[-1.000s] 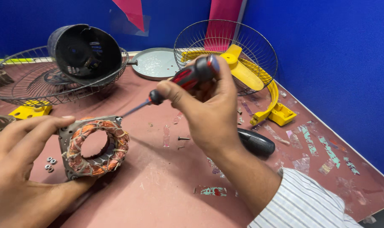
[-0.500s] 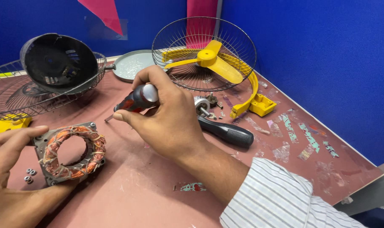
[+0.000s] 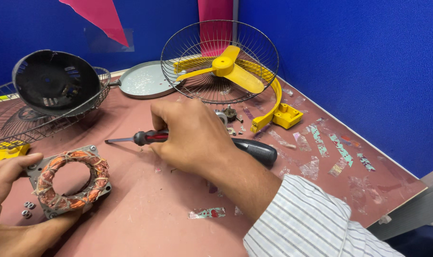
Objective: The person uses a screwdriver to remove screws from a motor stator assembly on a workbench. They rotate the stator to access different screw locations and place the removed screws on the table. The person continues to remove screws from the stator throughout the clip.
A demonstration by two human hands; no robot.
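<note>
Copper windings: the stator (image 3: pixel 71 183) is a ring of orange-brown wire on a square grey metal plate, lying flat at the desk's left near edge.
Left hand: the left hand (image 3: pixel 7 200) cups the stator's left and lower sides, fingers curled loosely against the plate.
Washers: small metal washers (image 3: pixel 27 209) lie just beside the plate.
Open room: bare reddish desk (image 3: pixel 145 214) spreads between the stator and the right forearm.
Screwdriver: the screwdriver (image 3: pixel 140 138) has a thin steel shaft and a red-and-black handle; it lies level, tip pointing left.
Right hand: the right hand (image 3: pixel 192 138) closes over the handle, palm down.
Change: half a second ago the screwdriver was lifted and angled; now it sits low against the desk.
Second handle: a black ribbed tool handle (image 3: pixel 257 151) lies right of the hand.
Far edge: black motor housing (image 3: pixel 54 83) on a wire guard, then a yellow fan blade (image 3: pixel 226 66) in a wire grille.
</note>
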